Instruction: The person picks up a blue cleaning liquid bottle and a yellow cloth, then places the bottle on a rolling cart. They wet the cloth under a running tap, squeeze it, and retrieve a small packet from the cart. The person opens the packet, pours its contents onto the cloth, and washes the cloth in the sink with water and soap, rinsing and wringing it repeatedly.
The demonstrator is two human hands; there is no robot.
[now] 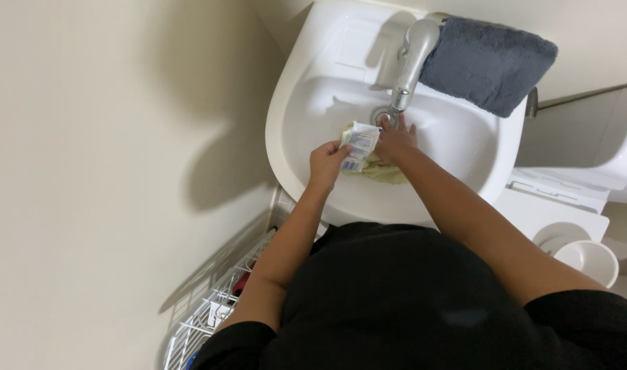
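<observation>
Presently: Packet Held Over the Basin, Drain to Its Far Side

Position of the held item. The left hand (327,162) pinches a small white-and-blue packet (360,144) between thumb and fingers, gripping it at its near, lower end. The packet's long axis runs from that hand up and away toward the drain (382,114), at a slight slant to the right. It hangs over the middle of the sink (306,68) bowl, not resting on the porcelain.

Position of the second hand. The right hand (396,137) lies just beside the packet on its right, fingers spread and pointing toward the drain and the base of the faucet (411,58). Whether its fingertips touch the packet's far end cannot be determined. Of the two hands, the right is the nearer to the drain; the left is the nearer to the sink's front rim.

Beneath both hands. A crumpled pale yellow cloth (385,171) lies in the bowl, directly under the packet and the right palm.

Surroundings. A dark grey towel (488,62) sits on the sink's far right corner. A white wire rack (204,318) stands below the front left edge.
</observation>
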